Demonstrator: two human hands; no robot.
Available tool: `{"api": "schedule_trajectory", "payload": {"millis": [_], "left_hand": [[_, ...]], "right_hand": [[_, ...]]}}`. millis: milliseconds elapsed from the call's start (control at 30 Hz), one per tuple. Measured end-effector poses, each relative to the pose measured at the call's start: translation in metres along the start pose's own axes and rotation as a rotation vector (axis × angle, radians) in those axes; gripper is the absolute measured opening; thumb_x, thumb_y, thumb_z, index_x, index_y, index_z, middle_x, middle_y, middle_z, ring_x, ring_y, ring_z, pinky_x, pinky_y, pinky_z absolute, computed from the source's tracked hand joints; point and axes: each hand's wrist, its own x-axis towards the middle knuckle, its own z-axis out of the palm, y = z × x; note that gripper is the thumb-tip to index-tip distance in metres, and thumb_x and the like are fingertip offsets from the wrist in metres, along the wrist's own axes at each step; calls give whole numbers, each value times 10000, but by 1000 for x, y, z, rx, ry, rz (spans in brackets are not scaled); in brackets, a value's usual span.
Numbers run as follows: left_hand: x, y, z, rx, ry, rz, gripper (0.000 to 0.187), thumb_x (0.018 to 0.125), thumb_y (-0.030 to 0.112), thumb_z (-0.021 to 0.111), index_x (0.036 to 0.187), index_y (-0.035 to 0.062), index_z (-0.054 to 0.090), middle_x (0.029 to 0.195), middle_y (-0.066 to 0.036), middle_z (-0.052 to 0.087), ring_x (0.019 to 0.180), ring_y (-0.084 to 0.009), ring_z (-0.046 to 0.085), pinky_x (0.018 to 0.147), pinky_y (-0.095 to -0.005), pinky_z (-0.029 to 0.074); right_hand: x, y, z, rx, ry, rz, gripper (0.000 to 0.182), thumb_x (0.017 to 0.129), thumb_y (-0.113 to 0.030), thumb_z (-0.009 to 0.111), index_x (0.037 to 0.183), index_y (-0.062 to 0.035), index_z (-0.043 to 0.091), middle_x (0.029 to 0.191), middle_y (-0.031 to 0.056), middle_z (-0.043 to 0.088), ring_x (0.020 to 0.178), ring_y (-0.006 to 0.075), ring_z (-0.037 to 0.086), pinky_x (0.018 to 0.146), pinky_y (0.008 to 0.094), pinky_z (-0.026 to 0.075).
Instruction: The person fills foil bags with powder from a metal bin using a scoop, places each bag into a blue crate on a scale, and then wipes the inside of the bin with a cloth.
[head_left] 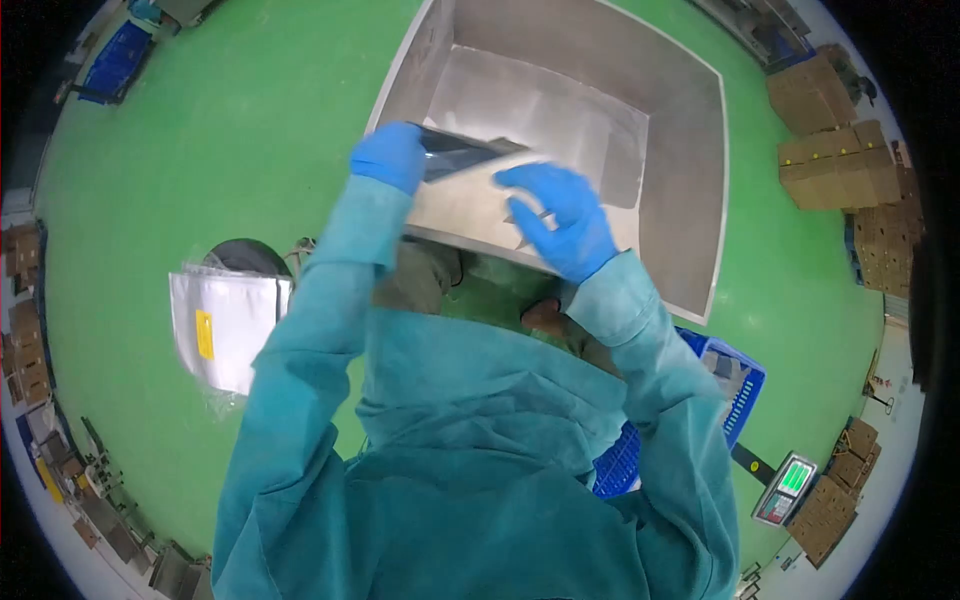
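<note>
My left hand (388,158) is closed on the edge of a dark, shiny foil bag (455,155), at the near left corner of a steel tub (685,200). The bag's far end is blurred. Pale powder-like material (465,208) lies along the tub's near side, below the bag. Over this material hovers my right hand (562,215), its fingers apart and curved, with nothing seen between them. Its palm side is hidden, so contact with the material cannot be made out.
Silver bags with a yellow label (205,335) lie on a round dark stool (247,257) to the left. Blue crates (742,400) stand near my right side, close to a scale with a lit display (785,488). Cardboard boxes (835,165) line the right wall.
</note>
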Motion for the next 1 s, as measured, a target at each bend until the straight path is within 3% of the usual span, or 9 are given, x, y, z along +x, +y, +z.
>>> {"api": "schedule_trajectory", "payload": {"millis": [33,133,200,300,400,500,633,800,1000], "left_hand": [[9,-17,6,-90,70,2,175,803,150,541,876,34,651,892,-181,643,836,-352,627,728,-430,507],[21,-44,31,-289,219,-35,203,813,180,535,896,38,654,923,-170,645,835,-371,616,732,-425,500],[13,-52,53,-326,225,-114,191,814,163,549,915,33,647,925,-168,644,835,-369,616,723,-411,498],[2,-75,88,-502,299,-76,164,808,90,573,943,22,636,865,-130,648,756,-277,637,674,-343,493],[-2,-79,90,-763,282,-317,152,823,30,571,960,13,633,810,-73,626,693,-137,586,640,-259,466],[1,-70,95,-840,326,-346,138,848,34,562,961,-2,633,780,-37,602,692,-71,525,622,-231,443],[6,-57,95,-885,276,-409,149,848,32,567,972,-7,639,783,-45,609,693,-85,536,619,-239,445],[8,-61,102,-842,373,-250,153,841,33,577,972,-10,645,798,-55,616,697,-93,540,622,-241,445],[-25,-42,46,-857,400,-281,155,850,33,566,974,-18,645,855,-54,633,727,-93,547,639,-246,447]], "right_hand": [[8,30,4,19,11,134,302,886,-310,525,1078,-96,619,959,130,629,898,294,600,816,396,467],[4,221,52,-471,-101,236,369,876,-390,519,1069,-100,639,971,148,640,901,291,616,799,406,477],[-8,298,94,-797,-603,332,420,889,-432,464,1069,-84,616,943,109,633,871,290,604,764,417,471],[-48,340,140,-978,-866,175,478,892,-474,412,1048,-83,640,946,114,653,877,294,614,810,413,472],[-72,363,178,-735,-1070,408,487,898,-461,378,991,-81,667,938,137,666,885,310,624,860,415,464],[-103,373,202,-556,-1036,644,498,905,-436,346,929,-78,691,953,150,667,899,324,625,869,425,463],[-105,366,177,-544,-1029,614,476,911,-404,344,951,-79,690,962,155,664,922,339,620,861,431,466],[-90,323,99,-384,-863,821,443,912,-382,374,999,-68,673,994,171,655,958,360,605,867,433,458],[-97,257,20,-233,-557,1134,492,882,-438,390,1027,-55,661,1029,201,637,979,380,589,889,426,441]]}}
